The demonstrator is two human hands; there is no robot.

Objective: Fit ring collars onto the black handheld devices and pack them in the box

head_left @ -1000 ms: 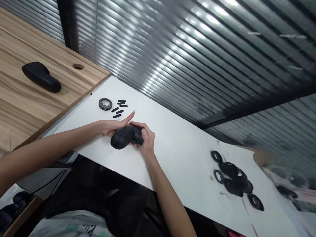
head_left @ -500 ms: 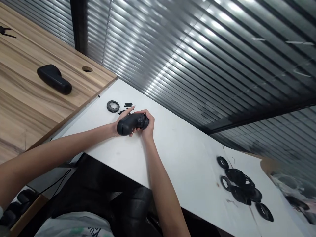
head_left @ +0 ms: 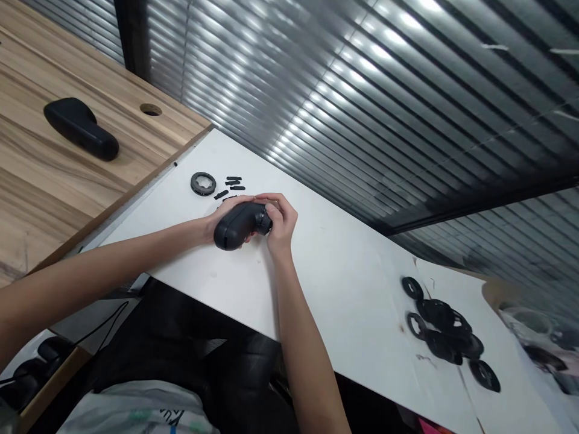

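Observation:
A black, curved handheld device [head_left: 236, 226] with a rounded body and a narrower collared end is held just above the white table. My left hand [head_left: 221, 212] cradles the body from behind and below, with most of its fingers hidden. Around the collared end [head_left: 263, 222] is my right hand [head_left: 282, 224], its thumb pressed on top and its index finger curled over the far side. Beyond my hands lie a dark notched ring [head_left: 203, 184] and several small black strips [head_left: 233, 182].
A similar black device [head_left: 81, 128] lies on the wooden table at left, near a round hole [head_left: 151, 109]. Several black rings [head_left: 441, 328] are piled on the white table [head_left: 344, 289] at right. A corrugated metal wall [head_left: 316, 96] stands behind. Dark items fill a box at lower left.
My right hand has shifted its hold: the thumb now lies on top of the collared end. My left fingers, earlier stretched out, have drawn in behind the body. The camera view has shifted slightly.

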